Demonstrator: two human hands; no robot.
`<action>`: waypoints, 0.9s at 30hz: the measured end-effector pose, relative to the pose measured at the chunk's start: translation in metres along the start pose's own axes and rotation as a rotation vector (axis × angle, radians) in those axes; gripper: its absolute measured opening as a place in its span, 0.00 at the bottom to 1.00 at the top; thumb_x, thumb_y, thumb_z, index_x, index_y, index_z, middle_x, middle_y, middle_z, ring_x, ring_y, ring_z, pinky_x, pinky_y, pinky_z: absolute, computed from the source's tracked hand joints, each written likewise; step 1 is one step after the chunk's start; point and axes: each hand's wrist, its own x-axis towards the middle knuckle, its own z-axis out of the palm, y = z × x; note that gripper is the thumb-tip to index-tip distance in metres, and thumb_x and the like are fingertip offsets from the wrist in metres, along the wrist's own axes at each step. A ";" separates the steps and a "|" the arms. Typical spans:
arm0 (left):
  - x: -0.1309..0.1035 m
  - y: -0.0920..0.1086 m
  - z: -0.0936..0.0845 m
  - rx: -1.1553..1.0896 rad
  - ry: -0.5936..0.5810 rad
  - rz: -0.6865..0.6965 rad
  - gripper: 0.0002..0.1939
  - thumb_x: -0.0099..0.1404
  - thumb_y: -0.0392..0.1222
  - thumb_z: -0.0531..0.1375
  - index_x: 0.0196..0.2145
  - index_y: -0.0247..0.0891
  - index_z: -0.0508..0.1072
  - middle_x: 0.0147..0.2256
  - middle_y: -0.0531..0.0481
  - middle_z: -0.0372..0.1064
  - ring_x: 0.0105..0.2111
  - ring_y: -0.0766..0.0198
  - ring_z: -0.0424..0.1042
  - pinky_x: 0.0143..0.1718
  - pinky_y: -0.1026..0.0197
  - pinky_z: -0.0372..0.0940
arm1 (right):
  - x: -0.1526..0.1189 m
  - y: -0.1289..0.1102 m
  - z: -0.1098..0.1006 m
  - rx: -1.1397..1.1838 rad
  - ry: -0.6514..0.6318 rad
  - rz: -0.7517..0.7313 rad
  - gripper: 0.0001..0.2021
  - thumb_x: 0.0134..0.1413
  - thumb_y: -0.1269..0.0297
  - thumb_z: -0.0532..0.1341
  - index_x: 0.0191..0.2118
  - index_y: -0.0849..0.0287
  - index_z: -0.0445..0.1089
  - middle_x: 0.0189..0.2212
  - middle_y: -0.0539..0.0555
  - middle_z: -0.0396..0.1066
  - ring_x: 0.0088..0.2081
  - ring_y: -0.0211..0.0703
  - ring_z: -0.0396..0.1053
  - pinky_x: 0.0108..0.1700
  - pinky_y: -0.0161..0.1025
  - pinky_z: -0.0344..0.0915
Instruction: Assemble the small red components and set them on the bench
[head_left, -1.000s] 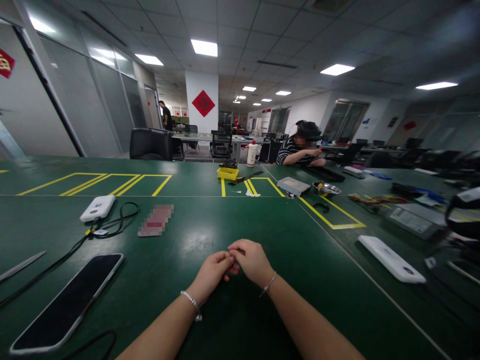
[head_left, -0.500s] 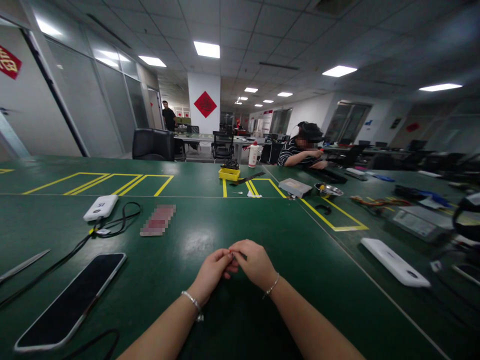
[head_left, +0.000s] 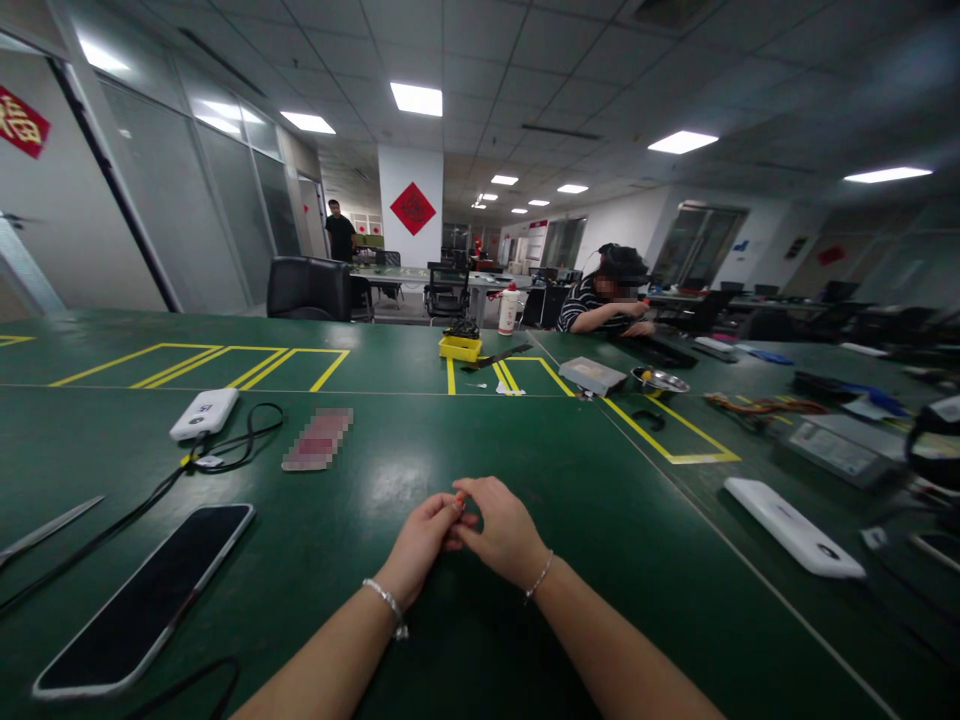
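Note:
Above the table near its front, my left hand [head_left: 420,538] is closed, thumb and fingertips pinching a tiny orange-red piece [head_left: 460,497] too small to name. Against it, my right hand [head_left: 504,530] curves in from the right. Its index fingertip is by the orange-red piece, and its thumb is apart from the index finger, lower down by the left fingers. The left hand's other fingers are partly hidden behind the right hand. Both wrists wear silver bracelets.
A smartphone [head_left: 150,600], a white power bank [head_left: 204,414] with a black cable and a blurred pink card [head_left: 319,440] lie left. At right is another white power bank [head_left: 791,527]. Farther back are a yellow bin [head_left: 460,348], a grey metal box [head_left: 592,375] and a seated person [head_left: 600,305].
My right thumb and index finger have parted from a pinch, and the orange-red piece shows more clearly at the left fingertips. The left hand has hardly moved.

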 end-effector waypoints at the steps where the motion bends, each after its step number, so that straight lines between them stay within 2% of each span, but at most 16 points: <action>1: 0.000 0.000 0.000 -0.008 -0.005 0.001 0.11 0.53 0.45 0.58 0.29 0.34 0.67 0.28 0.50 0.70 0.24 0.70 0.67 0.27 0.67 0.61 | 0.000 0.001 0.002 -0.032 0.014 0.019 0.14 0.43 0.69 0.59 0.40 0.60 0.63 0.36 0.55 0.67 0.39 0.43 0.62 0.42 0.39 0.58; 5: 0.000 0.000 0.001 0.000 -0.026 -0.002 0.10 0.52 0.45 0.59 0.28 0.34 0.68 0.27 0.49 0.70 0.25 0.69 0.68 0.28 0.66 0.62 | -0.001 0.004 0.005 -0.185 -0.008 0.055 0.04 0.43 0.66 0.58 0.27 0.58 0.62 0.26 0.52 0.64 0.32 0.41 0.60 0.35 0.36 0.57; 8: -0.002 0.001 0.000 0.023 -0.057 -0.014 0.11 0.52 0.45 0.59 0.28 0.33 0.69 0.27 0.48 0.71 0.26 0.68 0.68 0.29 0.66 0.62 | 0.000 0.005 0.003 -0.244 -0.021 0.035 0.05 0.41 0.65 0.58 0.22 0.58 0.60 0.23 0.50 0.62 0.29 0.39 0.58 0.32 0.35 0.55; 16: -0.006 0.004 -0.001 -0.050 -0.087 -0.038 0.09 0.52 0.43 0.58 0.28 0.33 0.69 0.29 0.47 0.71 0.26 0.68 0.69 0.27 0.67 0.62 | 0.000 0.002 -0.002 -0.140 -0.005 0.036 0.04 0.39 0.68 0.57 0.24 0.57 0.59 0.24 0.49 0.60 0.27 0.36 0.57 0.30 0.32 0.53; 27: -0.005 0.004 -0.002 -0.051 -0.083 -0.041 0.09 0.51 0.43 0.59 0.27 0.33 0.69 0.28 0.47 0.71 0.23 0.69 0.68 0.26 0.67 0.62 | -0.001 0.003 -0.002 -0.143 -0.008 0.051 0.04 0.40 0.67 0.57 0.24 0.58 0.59 0.23 0.48 0.59 0.26 0.35 0.57 0.28 0.32 0.52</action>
